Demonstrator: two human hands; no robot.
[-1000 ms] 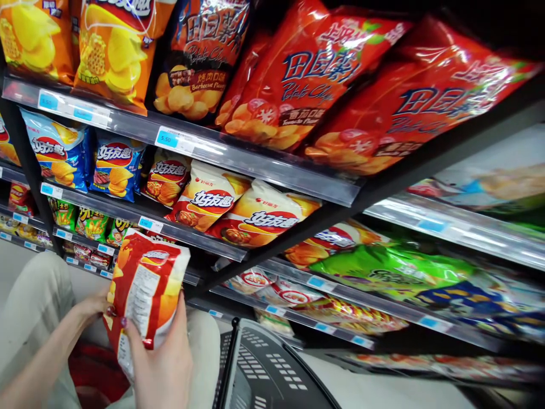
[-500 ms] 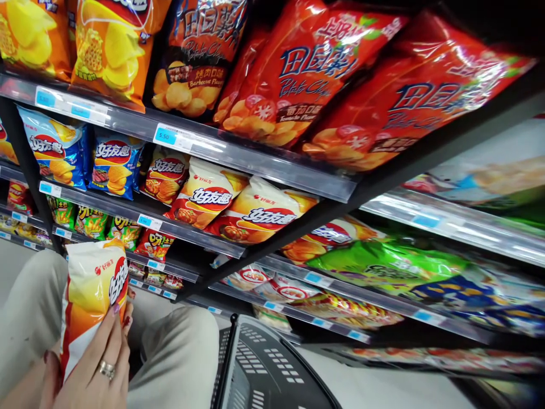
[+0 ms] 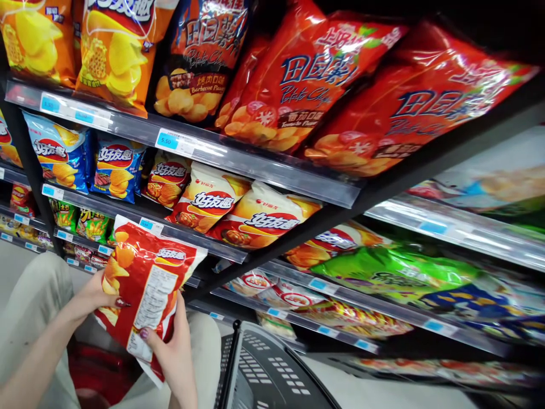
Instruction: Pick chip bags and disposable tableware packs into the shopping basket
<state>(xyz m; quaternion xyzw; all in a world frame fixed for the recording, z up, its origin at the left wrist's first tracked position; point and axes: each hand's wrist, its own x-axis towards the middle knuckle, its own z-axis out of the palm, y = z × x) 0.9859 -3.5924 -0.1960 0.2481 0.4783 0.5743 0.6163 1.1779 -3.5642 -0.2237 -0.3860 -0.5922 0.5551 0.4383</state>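
I find my left hand [image 3: 94, 296] grasping the left edge of a red potato chip bag [image 3: 138, 284], thumb flat on its face. My right hand [image 3: 176, 355] grips the lower right edge. The bag is tilted above my knees [image 3: 208, 346], text panel [image 3: 158, 287] facing me. Adjacent, right: black plastic basket [image 3: 279, 370]. Beyond: cream-and-red chip bags [image 3: 266, 216] along the middle shelf's [image 3: 204, 243] front edge; tomato-flavour bags [image 3: 293, 85] toward the upper shelf's [image 3: 255, 162] right end.

Upper shelf [image 3: 255, 161]: orange bags [image 3: 117, 57] at the left end, red bags [image 3: 293, 94] toward the right corner. Second shelf [image 3: 196, 238]: blue bags [image 3: 114, 170] near the left end, along the front edge.
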